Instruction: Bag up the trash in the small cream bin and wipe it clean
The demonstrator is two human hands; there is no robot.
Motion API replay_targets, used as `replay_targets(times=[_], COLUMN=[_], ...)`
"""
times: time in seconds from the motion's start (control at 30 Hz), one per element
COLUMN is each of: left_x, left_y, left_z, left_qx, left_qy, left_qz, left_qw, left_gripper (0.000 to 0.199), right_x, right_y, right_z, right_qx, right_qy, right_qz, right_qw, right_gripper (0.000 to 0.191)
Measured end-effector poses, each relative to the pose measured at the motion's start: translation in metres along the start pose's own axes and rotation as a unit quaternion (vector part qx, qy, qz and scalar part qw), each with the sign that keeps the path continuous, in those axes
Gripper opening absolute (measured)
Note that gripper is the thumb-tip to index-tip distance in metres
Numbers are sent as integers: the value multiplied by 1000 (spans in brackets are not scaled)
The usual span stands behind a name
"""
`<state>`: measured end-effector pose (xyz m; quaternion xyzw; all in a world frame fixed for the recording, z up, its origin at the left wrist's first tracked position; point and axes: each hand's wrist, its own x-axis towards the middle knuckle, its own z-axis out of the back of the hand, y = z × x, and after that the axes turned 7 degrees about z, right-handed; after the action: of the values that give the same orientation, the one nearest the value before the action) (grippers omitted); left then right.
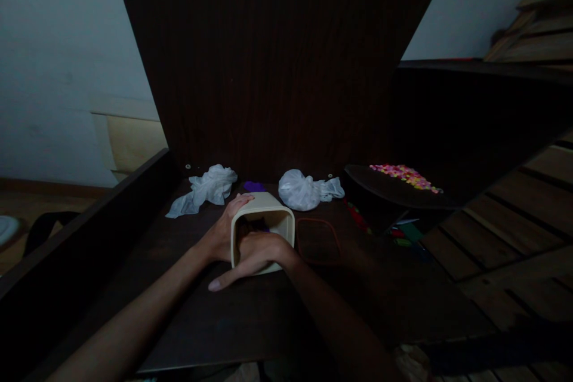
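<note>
A cream box-shaped plastic container lies tipped on its side on the dark wooden surface, its mouth facing me. My left hand is closed around its left side, steadying it. My right hand reaches into the mouth, with the thumb stretched out in front of the rim. Its other fingers are hidden inside, and a small dark purple patch shows beyond them. Just right of the container lies a thin reddish rounded-square frame. Behind the container is a small purple item.
A crumpled white plastic bag lies back left, and a knotted, filled white bag back right. Further right, a dark holder carries pink and yellow beads. A raised wooden edge runs along the left; wooden slats are at right.
</note>
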<state>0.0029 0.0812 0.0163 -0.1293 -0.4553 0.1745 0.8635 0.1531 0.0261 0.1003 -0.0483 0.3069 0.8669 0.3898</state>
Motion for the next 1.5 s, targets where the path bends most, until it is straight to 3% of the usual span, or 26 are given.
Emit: replay_targets(times=[0.1,0.17,0.3,0.43,0.53,0.63,0.83,0.97,1.13,1.27,1.5], left_x=[0,-1,-3,-4,-5,-5,-3,1,3,4,4], left_y=[1,1,1,3,7,10,6,3,3,1,-2], left_z=[0,0,2,3,2,3,5,5,3,1,1], left_qx=[2,3,14,16,-6,-25,-1,19,3,8,13], left_qy=[-4,-5,5,11,2,0,16,22,11,15,16], left_qz=[-5,-5,8,6,8,23,-11,-17,-13,-23,-33], left_qw=[1000,1000,1000,1000,1000,999,1000,999,1000,1000,999], left_gripper=[123,123,121,114,105,108,123,135,124,127,128], right_x=[-15,-28,-51,-65,-69,-70,-76,-86,-86,-67,-26], right_y=[6,12,23,35,42,43,38,46,42,28,12], right_z=[4,6,-1,-13,-22,-37,-60,-51,-39,-31,-6], right_qx=[77,122,147,168,152,106,-14,-57,-88,-119,-87], right_qy=[16,-12,-71,-99,-111,-127,-126,-67,-42,2,51], right_qz=[37,49,-15,-55,-24,44,62,-16,-66,-90,-121], right_qw=[996,991,986,979,982,985,990,996,993,989,988], right_gripper=[102,98,124,125,129,130,106,100,110,129,140])
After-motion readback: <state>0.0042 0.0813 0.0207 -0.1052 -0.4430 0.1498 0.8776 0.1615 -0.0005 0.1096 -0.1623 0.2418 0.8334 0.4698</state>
